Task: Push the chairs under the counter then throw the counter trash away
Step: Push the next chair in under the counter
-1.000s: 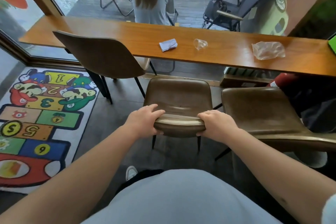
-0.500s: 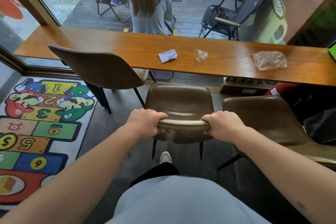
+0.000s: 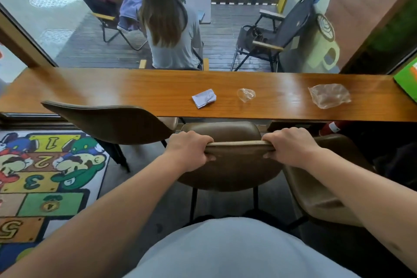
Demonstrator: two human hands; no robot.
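A brown middle chair (image 3: pixel 228 171) stands in front of me, its seat partly under the long wooden counter (image 3: pixel 140 90). My left hand (image 3: pixel 188 150) and my right hand (image 3: pixel 291 148) both grip the top edge of its backrest. Another brown chair (image 3: pixel 112 123) stands to the left, turned at an angle with its seat tucked under the counter. A third brown chair (image 3: pixel 316 189) is at the right, farther back from the counter. On the counter lie a crumpled white paper (image 3: pixel 204 98), a small clear plastic cup (image 3: pixel 246 95) on its side and a crumpled clear plastic bag (image 3: pixel 329 96).
A colourful hopscotch rug (image 3: pixel 40 178) covers the floor at the left. A green box (image 3: pixel 406 79) sits at the counter's far right. Behind the window, people sit on folding chairs on a deck. Something red and dark (image 3: pixel 331 127) sits under the counter at the right.
The middle chair has moved forward, its seat now going under the counter edge. My body and both hands followed it closer to the counter.
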